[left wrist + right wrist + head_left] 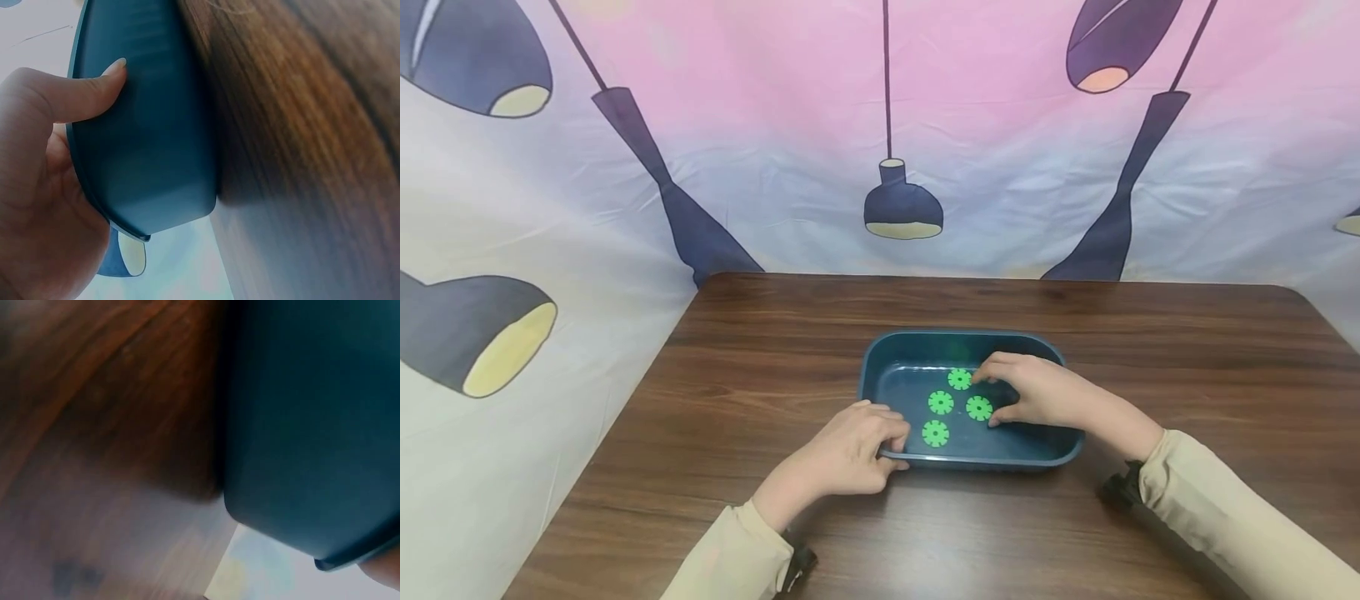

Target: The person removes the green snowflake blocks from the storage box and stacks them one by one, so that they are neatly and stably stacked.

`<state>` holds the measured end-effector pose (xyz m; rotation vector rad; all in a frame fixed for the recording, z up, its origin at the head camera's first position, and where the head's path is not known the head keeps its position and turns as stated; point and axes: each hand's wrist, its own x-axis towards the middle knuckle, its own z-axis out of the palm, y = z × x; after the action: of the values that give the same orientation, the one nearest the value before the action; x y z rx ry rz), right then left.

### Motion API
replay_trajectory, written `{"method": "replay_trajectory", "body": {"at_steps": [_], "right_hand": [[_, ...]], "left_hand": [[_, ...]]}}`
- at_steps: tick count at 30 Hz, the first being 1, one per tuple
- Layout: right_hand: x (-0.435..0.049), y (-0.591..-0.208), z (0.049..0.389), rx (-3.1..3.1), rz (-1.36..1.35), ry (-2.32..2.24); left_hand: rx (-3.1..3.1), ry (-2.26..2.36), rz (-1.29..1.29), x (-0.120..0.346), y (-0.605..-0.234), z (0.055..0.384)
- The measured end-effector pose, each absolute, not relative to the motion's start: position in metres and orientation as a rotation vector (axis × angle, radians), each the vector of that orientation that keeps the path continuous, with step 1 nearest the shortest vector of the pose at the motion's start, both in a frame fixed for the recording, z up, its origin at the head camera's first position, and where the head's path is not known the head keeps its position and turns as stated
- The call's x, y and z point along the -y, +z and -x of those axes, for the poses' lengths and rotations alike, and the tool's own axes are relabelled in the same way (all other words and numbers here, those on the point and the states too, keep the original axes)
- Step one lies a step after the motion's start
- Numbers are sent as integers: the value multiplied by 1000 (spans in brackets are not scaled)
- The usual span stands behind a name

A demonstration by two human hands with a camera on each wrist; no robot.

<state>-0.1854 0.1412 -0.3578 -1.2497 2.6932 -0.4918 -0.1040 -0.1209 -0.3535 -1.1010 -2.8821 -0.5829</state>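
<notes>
A dark teal plastic tub (891,387) holds several bright green, notched discs, flat on its floor. My left hand (853,450) grips the tub's front-left rim; in the left wrist view its thumb (94,97) presses the outer wall while the other fingers are hidden behind the rim. Inside the tub, my right hand (1037,392) reaches in over the right side, thumb and fingers spread apart. Its fingertips are right by the rear disc (959,379), and its thumb tip is beside the right-hand disc (979,408). The right wrist view shows mostly the tub's outer wall (312,437).
The tub stands on a brown wood-grain table (760,358). A cloth backdrop (805,200) printed with hanging lamps rises behind the table and along its left side. Dark bands show at both sleeve cuffs (1165,475).
</notes>
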Motion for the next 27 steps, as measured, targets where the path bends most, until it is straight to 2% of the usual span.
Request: {"method": "replay_trajectory", "body": {"at_steps": [9,20,27], "right_hand": [[-130,-369,192,-2596,1270,-495],[-127,-371,193,-2595,1076,-535],[-123,-368,186,-2626,1060,-494]], "left_hand": [[2875,-547,1096,119,-355,105],[2874,-547,1090,118,-356,106],[2863,-573,1097,119,-356,106]]}}
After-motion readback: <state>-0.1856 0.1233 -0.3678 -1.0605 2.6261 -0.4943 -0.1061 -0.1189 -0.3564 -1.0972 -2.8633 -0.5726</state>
